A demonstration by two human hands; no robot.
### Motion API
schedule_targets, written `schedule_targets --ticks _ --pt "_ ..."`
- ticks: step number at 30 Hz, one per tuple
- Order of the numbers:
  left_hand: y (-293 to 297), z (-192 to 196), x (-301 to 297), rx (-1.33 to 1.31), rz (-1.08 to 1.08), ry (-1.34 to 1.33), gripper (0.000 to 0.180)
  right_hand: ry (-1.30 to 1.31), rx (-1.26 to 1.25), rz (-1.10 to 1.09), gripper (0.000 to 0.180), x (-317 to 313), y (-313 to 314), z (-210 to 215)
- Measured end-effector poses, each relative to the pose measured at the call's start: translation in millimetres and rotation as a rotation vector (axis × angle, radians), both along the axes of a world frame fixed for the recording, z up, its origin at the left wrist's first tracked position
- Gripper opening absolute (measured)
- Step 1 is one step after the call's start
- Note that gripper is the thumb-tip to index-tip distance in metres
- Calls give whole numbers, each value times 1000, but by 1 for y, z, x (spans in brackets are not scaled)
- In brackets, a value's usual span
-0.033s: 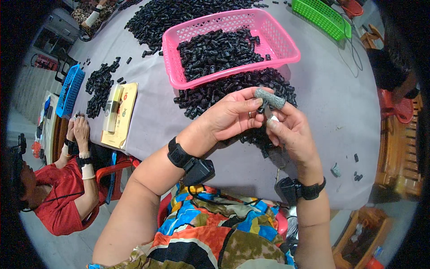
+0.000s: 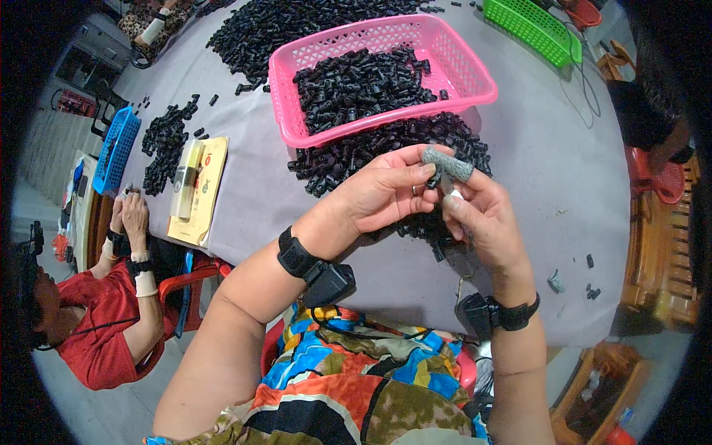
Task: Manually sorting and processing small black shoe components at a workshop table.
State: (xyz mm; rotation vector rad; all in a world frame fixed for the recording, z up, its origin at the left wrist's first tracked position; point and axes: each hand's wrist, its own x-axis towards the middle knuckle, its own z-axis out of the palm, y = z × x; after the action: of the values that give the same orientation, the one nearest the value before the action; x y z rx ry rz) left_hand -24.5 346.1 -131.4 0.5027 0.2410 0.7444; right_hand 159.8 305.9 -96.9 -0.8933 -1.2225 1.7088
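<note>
Two bare hands meet near the middle of my view: I see the left hand (image 2: 389, 185) pinching what looks like a small black piece (image 2: 433, 182) between thumb and fingers, while the right hand (image 2: 482, 219) grips a thin blade-like tool (image 2: 445, 184) whose edge I cannot make out. A gray finger cover (image 2: 448, 164) sleeves the right index finger. The piece is held up over the loose pile (image 2: 319, 167) on the table (image 2: 545, 170), on the near side of the pink basket (image 2: 460, 74), which holds many like it. Slipping is the main risk, as I judge it: the piece is tiny and mostly hidden by fingertips, so a weak pinch or a crooked push could twist it loose and send the tool into the bare left thumb. The cover seems to guard one finger only. If dropped, the piece would probably be lost among its look-alikes below.
</note>
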Motion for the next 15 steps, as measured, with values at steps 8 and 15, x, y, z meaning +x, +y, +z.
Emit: schedule_targets --ticks 8,15 --pt "-1 8 2 -25 45 84 43 38 44 9 39 -1 -1 0" --pt "1 0 -1 5 21 37 43 -27 26 -83 32 3 3 -9"
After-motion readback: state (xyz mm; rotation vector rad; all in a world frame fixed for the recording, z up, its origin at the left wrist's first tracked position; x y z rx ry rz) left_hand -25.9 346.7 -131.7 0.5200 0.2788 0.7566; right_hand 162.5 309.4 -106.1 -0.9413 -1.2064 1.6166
